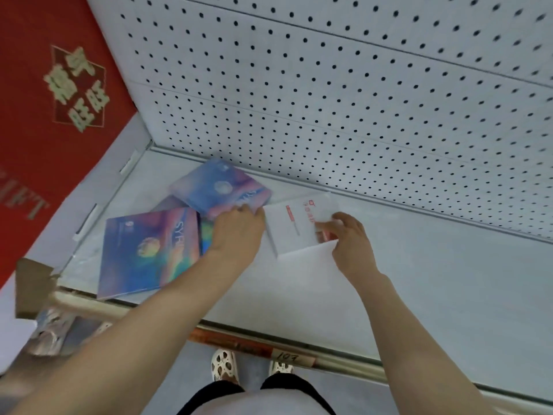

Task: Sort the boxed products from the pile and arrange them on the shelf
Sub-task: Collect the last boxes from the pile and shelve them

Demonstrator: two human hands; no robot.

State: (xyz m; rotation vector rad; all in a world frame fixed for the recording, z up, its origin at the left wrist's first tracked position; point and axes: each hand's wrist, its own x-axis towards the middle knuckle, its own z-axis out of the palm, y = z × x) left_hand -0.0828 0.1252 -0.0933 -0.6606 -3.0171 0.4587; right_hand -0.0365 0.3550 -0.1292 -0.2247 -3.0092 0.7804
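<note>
Both hands are down on the white shelf (419, 280), working in its left rear part near the pegboard back panel (329, 85). The right hand (353, 244) pinches the right edge of a white box with red print (294, 227), thumb on top and fingers curled under, and the box lies flat or nearly so on the shelf. The left hand (236, 232) has its fingers curled onto the near edge of an iridescent blue-pink box (221, 187), which leans tilted at the back, seemingly propped on another box half hidden beneath it. A larger box of the same iridescent design (149, 250) lies flat just to the left, close to the shelf's front edge and the red side panel (45, 100). The step in hand looks like separating kinds: the white box is being kept apart from the colourful ones. The next move probably calls for sliding the white box to the right onto bare shelf, squaring it to the back panel, then lifting the tilted box and stacking or lining it up with its match. More goods lie blurred at the lower left, below the shelf.
</note>
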